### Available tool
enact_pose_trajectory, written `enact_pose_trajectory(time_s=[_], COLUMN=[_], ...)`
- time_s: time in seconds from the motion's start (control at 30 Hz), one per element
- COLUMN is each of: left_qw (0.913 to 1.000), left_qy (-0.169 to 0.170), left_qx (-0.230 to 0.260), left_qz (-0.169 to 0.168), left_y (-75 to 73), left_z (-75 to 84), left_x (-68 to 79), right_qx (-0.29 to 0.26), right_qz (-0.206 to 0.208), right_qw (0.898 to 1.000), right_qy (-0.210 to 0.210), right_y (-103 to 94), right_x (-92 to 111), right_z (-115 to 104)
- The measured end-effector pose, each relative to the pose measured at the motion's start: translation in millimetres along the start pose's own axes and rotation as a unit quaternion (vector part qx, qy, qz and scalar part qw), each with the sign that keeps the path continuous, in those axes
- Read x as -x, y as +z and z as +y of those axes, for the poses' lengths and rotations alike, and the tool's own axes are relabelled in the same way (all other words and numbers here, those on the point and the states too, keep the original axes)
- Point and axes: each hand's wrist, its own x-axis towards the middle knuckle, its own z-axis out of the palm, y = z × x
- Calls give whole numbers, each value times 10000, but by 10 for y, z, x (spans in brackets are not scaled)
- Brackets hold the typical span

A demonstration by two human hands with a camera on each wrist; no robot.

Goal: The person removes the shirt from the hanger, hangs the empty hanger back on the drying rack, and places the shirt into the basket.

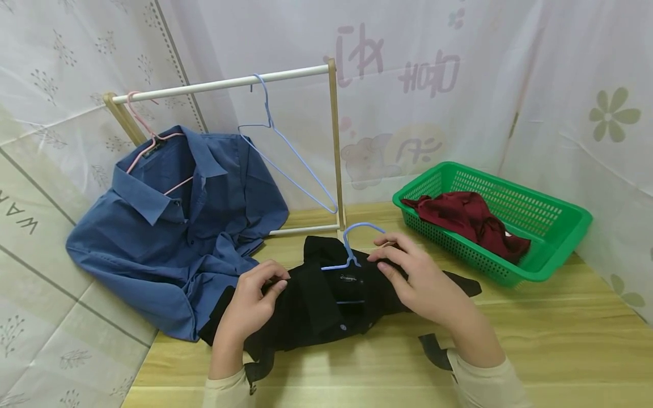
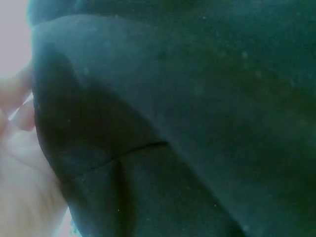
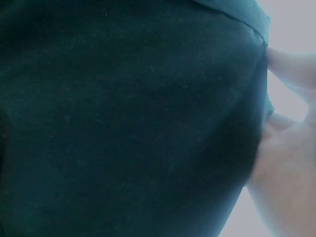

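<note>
A black collared shirt (image 1: 285,317) lies over the table with a blue hanger (image 1: 349,249) inside it; the hook sticks up from the collar. My left hand (image 1: 250,300) pinches the shirt's shoulder on the left side. On the other shoulder, my right hand (image 1: 428,283) holds the cloth between thumb and bent fingers, right of the hook. Dark cloth (image 2: 163,118) fills most of the left wrist view, with part of the hand at its left edge. Similarly, black fabric (image 3: 133,123) covers the right wrist view and hides some fingertips.
Behind the shirt stands a rack (image 1: 214,86) with a white bar. A blue shirt (image 1: 168,249) hangs there on a pink hanger (image 1: 141,119), beside a bare blue hanger (image 1: 301,158). To the right, a green basket (image 1: 556,249) holds dark red cloth (image 1: 469,218).
</note>
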Motion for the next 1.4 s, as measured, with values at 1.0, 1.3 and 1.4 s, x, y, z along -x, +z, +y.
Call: enact_pose_trajectory(time_s=[1.0,1.3,1.4], left_qw=[9995,9985,9975], left_qy=[105,278,294], left_qx=[125,218,260], left_qz=[254,409,589], left_y=[-13,-9,-55], left_z=[25,-3,-36], left_x=[-57,-68,-46], right_qx=[317,333,308], right_qz=[-31,461,660], right_qw=[9967,9977,9968], right_qy=[751,369,334], right_y=[-37,-49,-76], right_x=[36,20,31], right_z=[10,-8,29])
